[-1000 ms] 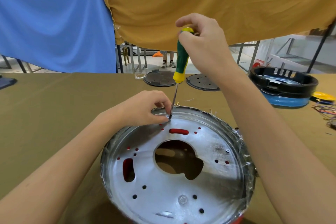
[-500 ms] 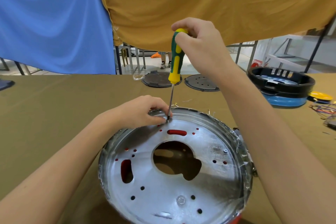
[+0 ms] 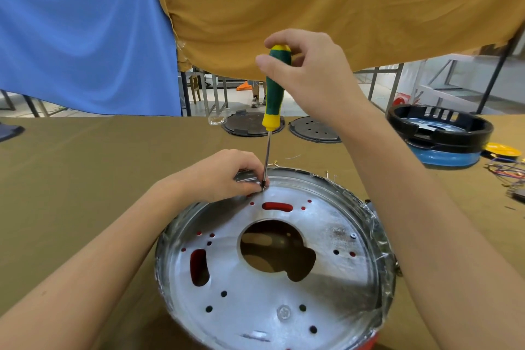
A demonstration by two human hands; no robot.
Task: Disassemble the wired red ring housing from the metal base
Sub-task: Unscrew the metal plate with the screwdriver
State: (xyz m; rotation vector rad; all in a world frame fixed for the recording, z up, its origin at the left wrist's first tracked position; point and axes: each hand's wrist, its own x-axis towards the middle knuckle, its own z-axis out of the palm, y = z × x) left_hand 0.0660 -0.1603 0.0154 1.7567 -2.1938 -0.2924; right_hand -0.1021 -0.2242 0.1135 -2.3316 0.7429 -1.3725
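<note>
A round metal base [image 3: 326,301] lies in front of me on the brown table, with a large centre hole and several small holes. The red ring housing [image 3: 277,206] shows through the slots and at the lower right edge. My right hand [image 3: 309,77] grips the top of a green and yellow screwdriver [image 3: 273,94], held nearly upright. Its tip stands on the base's far rim. There my left hand [image 3: 224,176] pinches the shaft near the tip, its fingers curled against the rim. The screw itself is hidden.
Two dark round lids [image 3: 251,123] [image 3: 314,129] lie at the table's far edge. A black ring on a blue part [image 3: 440,133] stands at the far right, with a yellow piece [image 3: 502,149] and loose coloured wires [image 3: 508,173] beside it. Blue and ochre cloths hang behind.
My right hand has turned on the screwdriver handle, which now stands a little more upright. My left hand stays pinched at the tip. The base has not moved.
</note>
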